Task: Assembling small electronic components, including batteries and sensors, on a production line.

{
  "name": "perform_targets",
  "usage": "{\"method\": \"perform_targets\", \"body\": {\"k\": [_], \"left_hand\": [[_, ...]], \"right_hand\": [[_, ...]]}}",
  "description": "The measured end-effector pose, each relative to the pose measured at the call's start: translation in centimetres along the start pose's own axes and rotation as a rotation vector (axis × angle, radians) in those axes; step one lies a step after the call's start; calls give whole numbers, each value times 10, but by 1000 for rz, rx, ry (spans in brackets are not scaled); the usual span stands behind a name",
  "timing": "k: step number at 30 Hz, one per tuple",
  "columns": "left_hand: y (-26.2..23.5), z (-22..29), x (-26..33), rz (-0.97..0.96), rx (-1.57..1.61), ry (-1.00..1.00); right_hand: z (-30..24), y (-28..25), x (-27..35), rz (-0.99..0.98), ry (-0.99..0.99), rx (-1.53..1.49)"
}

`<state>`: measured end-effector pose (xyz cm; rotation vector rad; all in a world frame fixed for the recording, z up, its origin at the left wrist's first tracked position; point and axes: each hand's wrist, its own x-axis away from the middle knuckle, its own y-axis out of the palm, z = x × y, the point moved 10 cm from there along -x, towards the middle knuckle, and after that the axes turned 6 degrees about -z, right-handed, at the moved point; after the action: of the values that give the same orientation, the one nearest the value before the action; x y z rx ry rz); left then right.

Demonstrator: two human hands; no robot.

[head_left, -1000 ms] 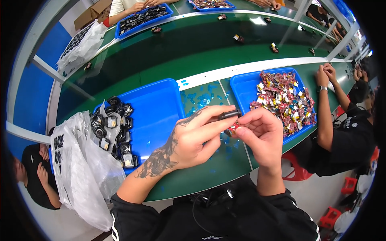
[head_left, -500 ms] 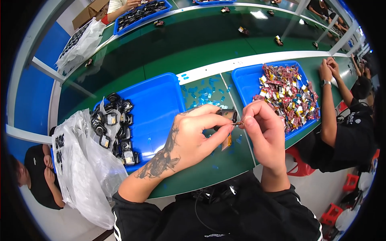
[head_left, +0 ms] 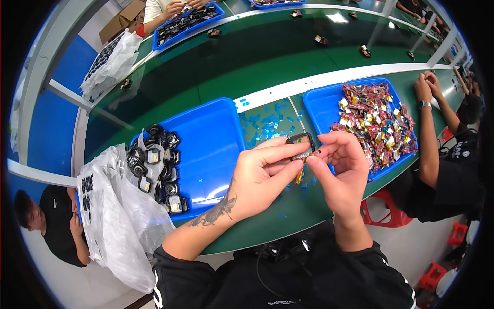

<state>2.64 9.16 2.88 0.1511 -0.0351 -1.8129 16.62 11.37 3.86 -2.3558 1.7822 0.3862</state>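
My left hand (head_left: 252,177) is closed around a small black plastic housing (head_left: 300,139) with a pale rectangular face. Against the housing's near edge sits a small reddish circuit part (head_left: 310,155), with a thin yellow strip (head_left: 299,176) hanging below the left fingertips. My right hand (head_left: 343,175) has its thumb pressed to the end of that part, other fingers curled; the exact pinch is partly hidden. Left of my hands, a blue tray (head_left: 211,149) holds similar black housings (head_left: 170,188) along its left side. Right of them, another blue tray (head_left: 321,110) is heaped with reddish circuit parts (head_left: 370,123).
Blue film scraps (head_left: 270,123) litter the green table (head_left: 242,226) beyond my hands. Clear plastic bags (head_left: 121,206) drape over the left tray. A conveyor (head_left: 252,67) carrying scattered parts runs past the far white rail (head_left: 278,93). A co-worker's arm (head_left: 427,129) is at the right.
The view has shifted, so the scene sits slightly right and lower. The housing shows more between my hands, and my right hand's fingers have loosened a little around the part.
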Motion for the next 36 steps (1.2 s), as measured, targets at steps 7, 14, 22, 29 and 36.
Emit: {"method": "perform_targets", "body": {"k": [7,14,22,29,36], "left_hand": [[4,-8,-1,5,22,11],[-5,-8,6,128,162,72],[-41,66,21,187,-1211,301],[-139,47,123,439,-1843,43],[-161,29,128,411,-1755,-353]], "right_hand": [[1,-1,2,43,-48,34],[8,18,-4,-49,109,88],[26,42,-117,-494,85,261],[147,25,-256,-326,144,781],[142,4,-243,-102,24,1073]]}}
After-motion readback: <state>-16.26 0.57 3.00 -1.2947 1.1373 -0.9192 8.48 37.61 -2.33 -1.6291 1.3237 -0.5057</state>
